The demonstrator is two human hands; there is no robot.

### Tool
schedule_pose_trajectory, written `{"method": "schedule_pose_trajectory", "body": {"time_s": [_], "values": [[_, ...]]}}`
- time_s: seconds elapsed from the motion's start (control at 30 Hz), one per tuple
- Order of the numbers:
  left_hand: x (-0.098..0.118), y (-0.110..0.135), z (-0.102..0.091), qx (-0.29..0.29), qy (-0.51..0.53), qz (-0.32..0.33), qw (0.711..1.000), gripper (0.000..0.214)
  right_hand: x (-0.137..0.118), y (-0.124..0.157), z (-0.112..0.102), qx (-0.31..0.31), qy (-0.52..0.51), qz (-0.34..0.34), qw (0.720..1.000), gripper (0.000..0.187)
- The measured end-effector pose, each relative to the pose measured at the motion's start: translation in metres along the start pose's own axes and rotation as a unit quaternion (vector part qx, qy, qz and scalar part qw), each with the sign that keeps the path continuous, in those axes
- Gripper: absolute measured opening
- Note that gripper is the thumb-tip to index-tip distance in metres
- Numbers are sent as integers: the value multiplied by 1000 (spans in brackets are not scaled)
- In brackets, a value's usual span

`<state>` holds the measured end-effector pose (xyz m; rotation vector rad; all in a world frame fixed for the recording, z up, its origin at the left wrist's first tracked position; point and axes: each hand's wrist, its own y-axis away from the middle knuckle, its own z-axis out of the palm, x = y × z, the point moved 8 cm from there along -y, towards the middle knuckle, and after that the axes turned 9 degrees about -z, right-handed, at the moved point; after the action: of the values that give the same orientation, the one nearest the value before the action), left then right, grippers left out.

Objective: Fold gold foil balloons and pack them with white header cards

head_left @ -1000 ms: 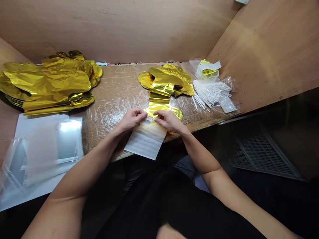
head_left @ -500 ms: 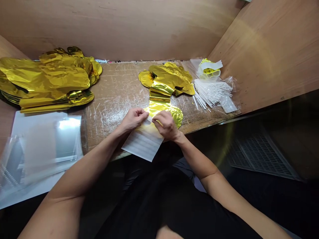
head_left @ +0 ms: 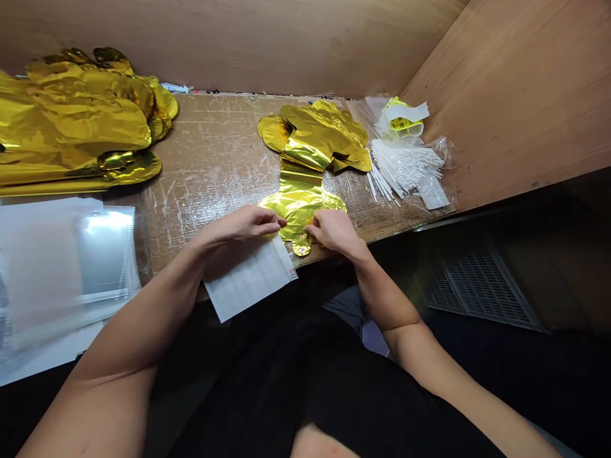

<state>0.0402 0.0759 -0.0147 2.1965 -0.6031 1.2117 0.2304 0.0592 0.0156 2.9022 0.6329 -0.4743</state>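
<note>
Hands at a gold foil balloon point(head_left: 300, 207) lying on a plastic-covered wooden bench point(head_left: 210, 159)

Left hand point(head_left: 245, 226) — fingers together, flat at a white paper sheet's point(head_left: 245, 278) top edge; right hand point(head_left: 334, 232) — fingers curled down on the foil, grip unclear.

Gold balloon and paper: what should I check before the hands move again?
1. Right hand touching the gold foil balloon: ok.
2. Left hand beside the top edge of the white paper: ok.
3. White paper fully on the table: not ok, it hangs over the front edge.
4. Balloon lying on the table: ok.
5. White paper stuck to the balloon: cannot tell.
6. White sticks away from the hands: ok.
</note>
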Motion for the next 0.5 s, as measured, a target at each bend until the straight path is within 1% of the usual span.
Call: {"method": "schedule_pose_trajectory", "body": {"time_s": [0.03,0.1,0.17,0.23,0.3,0.37,0.43,0.5], "values": [[-1,-1,1,-3,-3,0,1000,36,1,1,-4,26,18,-7,999,26],[-1,-1,0,-7,-8,0,1000,38,-3,2,-5,45,13,-68,997,20],[1,2,-2,-15,-11,4,1000,43,-8,1,3,23,-16,-138,990,20],[7,9,-7,-31,6,13,999,46,-7,-1,11,-3,-49,-165,985,19],[16,18,-11,-58,37,26,997,48,-1,-5,16,-20,-100,-152,983,19],[25,26,-8,-102,51,42,993,50,6,-10,19,-43,-169,-123,977,25],[31,30,2,-150,21,56,987,53,9,-15,18,-69,-234,-102,964,32],[30,27,10,-140,-37,61,988,53,11,-24,9,-100,-280,-107,949,37]]}}
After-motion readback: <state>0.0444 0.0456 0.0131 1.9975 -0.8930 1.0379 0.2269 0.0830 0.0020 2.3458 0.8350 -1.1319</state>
